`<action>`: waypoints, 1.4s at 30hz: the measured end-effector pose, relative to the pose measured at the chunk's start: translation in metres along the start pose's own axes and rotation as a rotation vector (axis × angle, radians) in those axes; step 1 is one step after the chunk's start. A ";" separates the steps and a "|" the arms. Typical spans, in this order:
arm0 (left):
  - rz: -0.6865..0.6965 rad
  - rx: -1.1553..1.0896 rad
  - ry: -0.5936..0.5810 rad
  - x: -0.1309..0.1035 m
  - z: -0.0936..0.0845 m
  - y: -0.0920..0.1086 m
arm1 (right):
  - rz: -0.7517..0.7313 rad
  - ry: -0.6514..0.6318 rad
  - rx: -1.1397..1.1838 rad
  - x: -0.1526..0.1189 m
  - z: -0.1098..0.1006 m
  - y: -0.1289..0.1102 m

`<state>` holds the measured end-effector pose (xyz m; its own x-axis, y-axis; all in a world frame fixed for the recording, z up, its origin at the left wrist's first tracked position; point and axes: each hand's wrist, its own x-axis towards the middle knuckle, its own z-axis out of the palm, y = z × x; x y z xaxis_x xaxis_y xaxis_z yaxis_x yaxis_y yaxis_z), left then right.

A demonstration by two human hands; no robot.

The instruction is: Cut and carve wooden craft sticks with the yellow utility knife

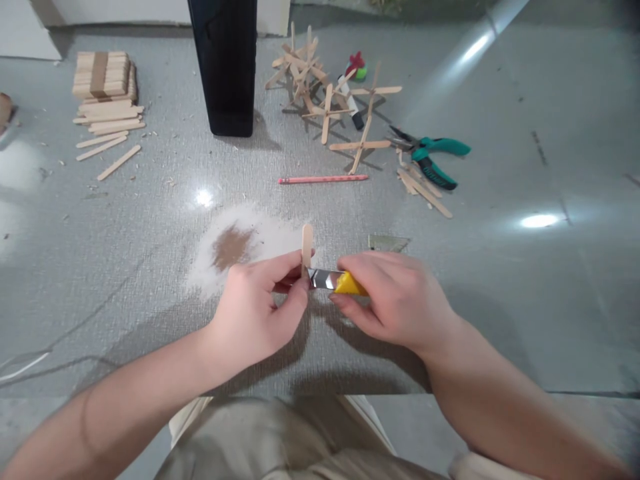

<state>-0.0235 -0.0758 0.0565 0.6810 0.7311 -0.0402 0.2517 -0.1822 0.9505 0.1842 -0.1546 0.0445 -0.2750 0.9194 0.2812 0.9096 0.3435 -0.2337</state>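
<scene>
Wooden stick (307, 241): long axis pointing forward, pinched in left hand (263, 297); right hand (400, 297), fingers closed round knife (351, 283), blade (323, 279) crosswise at stick's right edge.

A flat, pale wooden stick (307, 241) with a rounded end is held above the desk (150, 220), its lower part hidden. A yellow cutter knife (350, 283) sits crosswise to its right, shiny blade reaching the stick.

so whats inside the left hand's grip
A wooden stick, its rounded end showing beyond the left hand. The hand covers the rest of it, so its other end can't be seen, nor can anything else that the hand might enclose.
</scene>
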 end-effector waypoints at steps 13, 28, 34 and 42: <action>0.144 -0.075 0.017 0.001 0.000 -0.001 | -0.035 0.061 -0.103 0.002 0.000 -0.002; 0.053 -0.287 -0.015 0.003 0.003 -0.009 | -0.016 0.086 -0.080 0.000 0.000 -0.002; 0.023 -0.303 0.000 0.002 0.001 -0.004 | -0.009 0.081 -0.099 0.000 0.002 -0.005; 0.027 -0.259 0.068 -0.003 0.004 -0.005 | -0.020 0.094 -0.116 0.001 0.001 -0.010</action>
<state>-0.0242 -0.0802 0.0506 0.6352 0.7724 -0.0008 0.0433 -0.0345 0.9985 0.1749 -0.1570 0.0460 -0.2675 0.8888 0.3721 0.9358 0.3317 -0.1197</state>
